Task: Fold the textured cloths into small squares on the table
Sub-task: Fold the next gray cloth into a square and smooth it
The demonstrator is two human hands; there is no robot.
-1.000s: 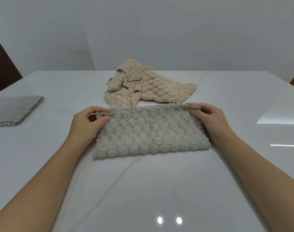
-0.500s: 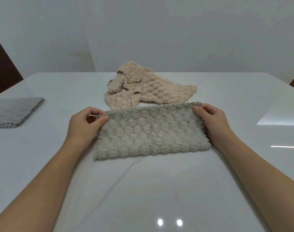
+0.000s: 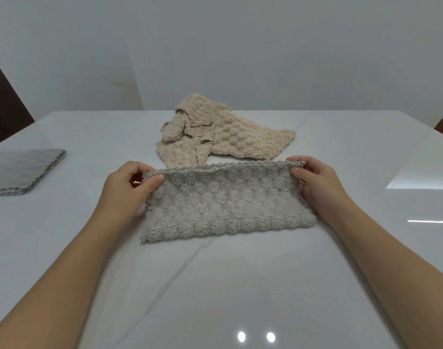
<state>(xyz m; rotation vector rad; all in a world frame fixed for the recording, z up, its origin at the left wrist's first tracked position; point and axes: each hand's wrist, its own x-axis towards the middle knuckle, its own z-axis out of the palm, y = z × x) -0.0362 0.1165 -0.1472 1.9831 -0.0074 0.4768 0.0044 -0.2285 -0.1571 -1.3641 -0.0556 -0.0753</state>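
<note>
A grey bubble-textured cloth [image 3: 225,205] lies as a wide rectangle on the white table [image 3: 215,285]. Its near edge rests on the table and its far edge is lifted slightly. My left hand [image 3: 126,190] pinches the far left corner between thumb and fingers. My right hand [image 3: 318,185] pinches the far right corner the same way. Behind it a beige textured cloth [image 3: 220,134] lies crumpled in a heap.
A flat grey folded cloth [image 3: 21,170] sits at the table's left edge. A dark door or panel [image 3: 3,107] stands at far left beyond the table. A white wall closes the back.
Both hands have raised the grey cloth's far edge a little off the table, keeping hold of the same corners. The beige heap has not moved.
</note>
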